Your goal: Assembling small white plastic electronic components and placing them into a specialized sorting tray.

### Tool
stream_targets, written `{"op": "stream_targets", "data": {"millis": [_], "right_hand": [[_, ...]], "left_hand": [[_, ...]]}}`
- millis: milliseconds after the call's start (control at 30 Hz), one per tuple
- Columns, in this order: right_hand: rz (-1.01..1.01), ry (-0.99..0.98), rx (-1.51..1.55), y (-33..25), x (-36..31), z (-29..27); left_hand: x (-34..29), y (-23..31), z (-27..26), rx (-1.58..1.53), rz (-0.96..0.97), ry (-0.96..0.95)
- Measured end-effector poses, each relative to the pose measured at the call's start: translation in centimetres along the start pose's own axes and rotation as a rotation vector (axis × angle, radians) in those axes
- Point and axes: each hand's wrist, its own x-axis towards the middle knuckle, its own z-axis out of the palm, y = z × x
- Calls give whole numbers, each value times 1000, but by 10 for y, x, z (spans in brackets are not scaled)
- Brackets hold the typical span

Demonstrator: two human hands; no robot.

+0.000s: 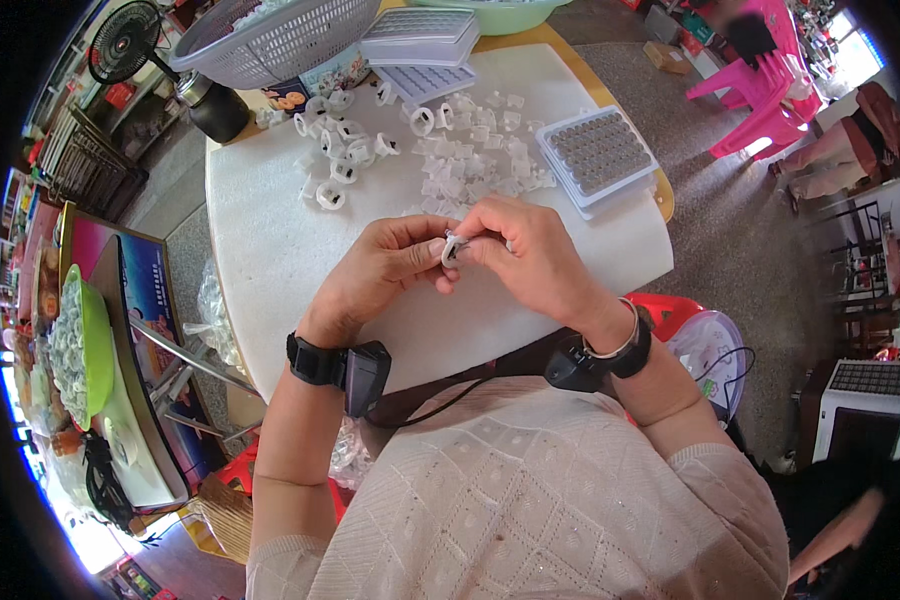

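Over the near middle of the white-covered table, my left hand (395, 262) pinches a small white plastic ring-shaped part (451, 250) with a dark slot in it. My right hand (530, 255) meets it from the other side, thumb and forefinger closed at the part's upper edge; whether they hold a further small piece is hidden. Just beyond my hands lies a scattered heap of small translucent plastic pieces (460, 165). Left of that heap sit several similar white ring parts (345, 150). At the right stands a white tray (598, 150) with rows of small round greyish pieces.
At the table's far side stand a grey plastic basket (270, 50), stacked white trays (420, 40) and a black fan (125, 45). A green basin (90, 350) full of white parts is on the left. Pink plastic chairs (760, 80) and another person (840, 150) are at the right.
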Motion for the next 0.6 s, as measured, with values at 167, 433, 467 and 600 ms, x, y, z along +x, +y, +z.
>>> {"op": "stream_targets", "data": {"millis": [167,433,467,600], "right_hand": [[93,2,133,-1,-1,-1],[127,12,98,-7,2,3],[174,7,90,-8,2,3],[217,10,99,-6,4,7]], "left_hand": [[0,2,1,-62,-6,-22],[1,-1,-3,-200,23,-6],[2,-1,-3,-192,20,-12],[3,-2,-6,-163,20,4]]}}
